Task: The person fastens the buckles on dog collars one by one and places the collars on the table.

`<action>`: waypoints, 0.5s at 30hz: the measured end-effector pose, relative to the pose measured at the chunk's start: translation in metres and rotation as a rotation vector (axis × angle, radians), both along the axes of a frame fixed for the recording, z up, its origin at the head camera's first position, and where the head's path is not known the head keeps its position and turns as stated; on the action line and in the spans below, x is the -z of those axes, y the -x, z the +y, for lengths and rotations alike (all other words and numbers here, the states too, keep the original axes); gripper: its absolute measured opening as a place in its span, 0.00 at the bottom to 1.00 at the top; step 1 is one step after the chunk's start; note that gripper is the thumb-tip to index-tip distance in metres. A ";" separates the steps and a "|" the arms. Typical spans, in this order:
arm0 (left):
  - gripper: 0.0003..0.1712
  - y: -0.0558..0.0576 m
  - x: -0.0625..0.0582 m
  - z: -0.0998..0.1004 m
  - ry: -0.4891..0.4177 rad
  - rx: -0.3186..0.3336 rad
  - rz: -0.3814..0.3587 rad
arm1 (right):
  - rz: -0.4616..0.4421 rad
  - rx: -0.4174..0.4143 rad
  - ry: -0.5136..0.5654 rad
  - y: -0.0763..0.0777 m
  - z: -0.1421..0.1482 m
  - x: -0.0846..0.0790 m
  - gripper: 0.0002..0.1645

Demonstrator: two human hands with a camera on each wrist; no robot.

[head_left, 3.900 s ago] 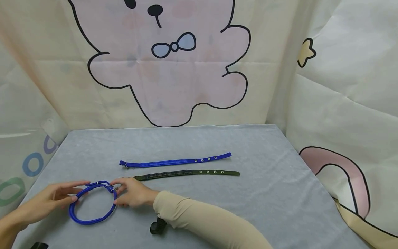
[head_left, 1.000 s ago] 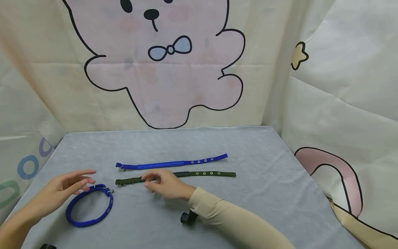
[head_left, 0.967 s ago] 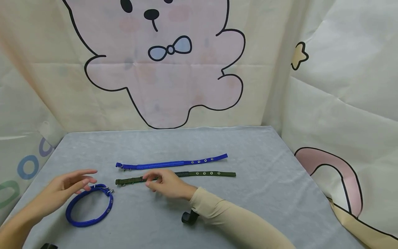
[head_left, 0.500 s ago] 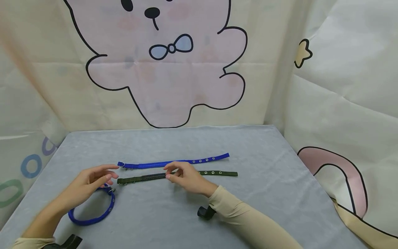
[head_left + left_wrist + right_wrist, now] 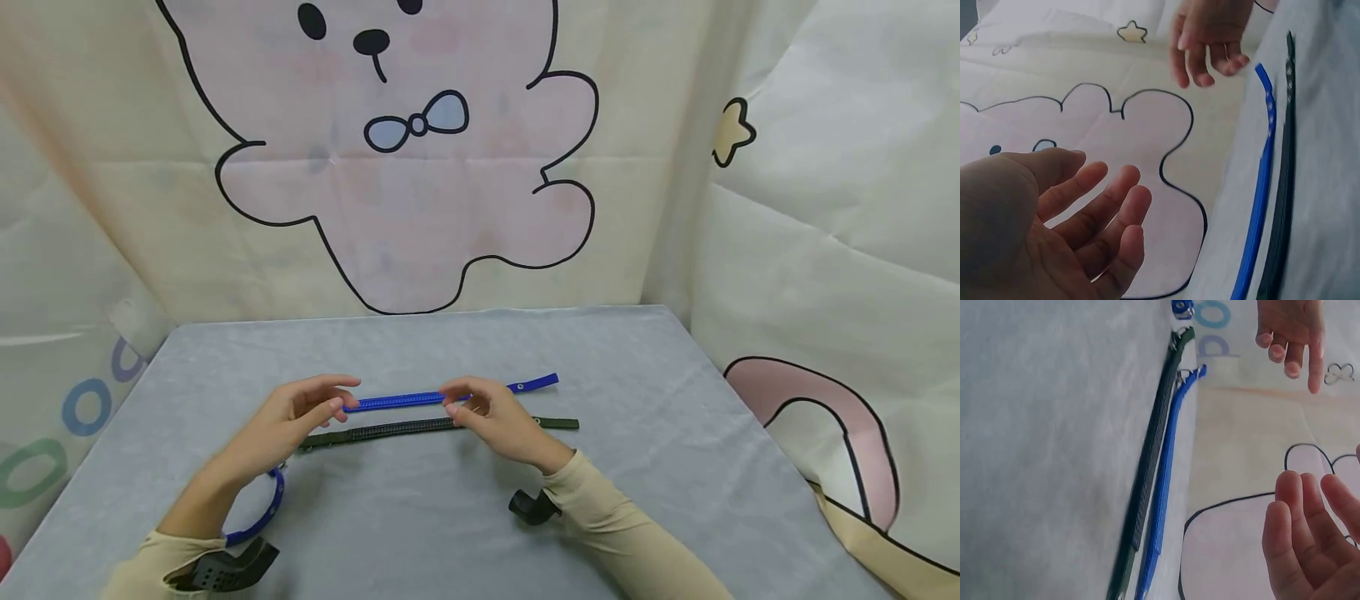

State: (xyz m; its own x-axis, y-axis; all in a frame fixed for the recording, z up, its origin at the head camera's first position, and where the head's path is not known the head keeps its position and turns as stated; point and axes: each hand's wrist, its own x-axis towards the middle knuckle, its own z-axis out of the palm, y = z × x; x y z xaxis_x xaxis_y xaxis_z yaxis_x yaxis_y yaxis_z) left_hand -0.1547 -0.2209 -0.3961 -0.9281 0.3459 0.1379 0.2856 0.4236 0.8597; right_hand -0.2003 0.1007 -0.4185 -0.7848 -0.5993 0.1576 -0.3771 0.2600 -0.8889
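Two flat collars lie side by side across the table. The farther one is a blue collar [image 5: 401, 401] with metal eyelets; nearer is a dark green collar [image 5: 405, 428]. My left hand [image 5: 288, 421] hovers near their buckle ends with loosely bent fingers and holds nothing. Above the eyelet ends is my right hand [image 5: 498, 421], fingers also loosely bent, partly covering both collars. A third collar, a blue one buckled into a loop [image 5: 262, 521], lies partly hidden behind my left forearm. Both wrist views show the hands apart from the collars [image 5: 1260, 206].
A grey cloth covers the table [image 5: 637, 500]. Behind it hangs a curtain [image 5: 450, 208] with a cartoon animal, and more printed fabric [image 5: 825, 250] stands at the right side. Dark wrist mounts [image 5: 232, 567] sit on both forearms.
Both hands earlier held the looped blue collar; it now lies released. The right hand has moved right and farther back, then the left followed over the buckle ends of the straight collars.
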 end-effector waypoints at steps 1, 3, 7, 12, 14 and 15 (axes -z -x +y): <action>0.19 0.001 0.001 0.004 -0.020 0.006 -0.003 | -0.008 0.005 0.003 0.000 0.002 0.000 0.18; 0.19 0.003 0.004 0.011 -0.053 0.009 0.002 | -0.025 0.000 0.025 0.001 0.005 0.003 0.17; 0.17 0.004 0.014 0.014 -0.092 -0.024 0.038 | -0.072 -0.027 0.061 0.007 0.008 0.009 0.18; 0.16 0.008 0.021 0.008 -0.115 -0.070 0.084 | -0.086 -0.023 0.049 0.015 0.017 0.006 0.22; 0.17 0.011 0.021 0.006 -0.110 -0.068 0.087 | -0.081 -0.025 0.026 0.018 0.023 0.004 0.23; 0.17 0.012 0.020 0.005 -0.103 -0.066 0.085 | -0.083 -0.027 0.012 0.020 0.027 0.003 0.23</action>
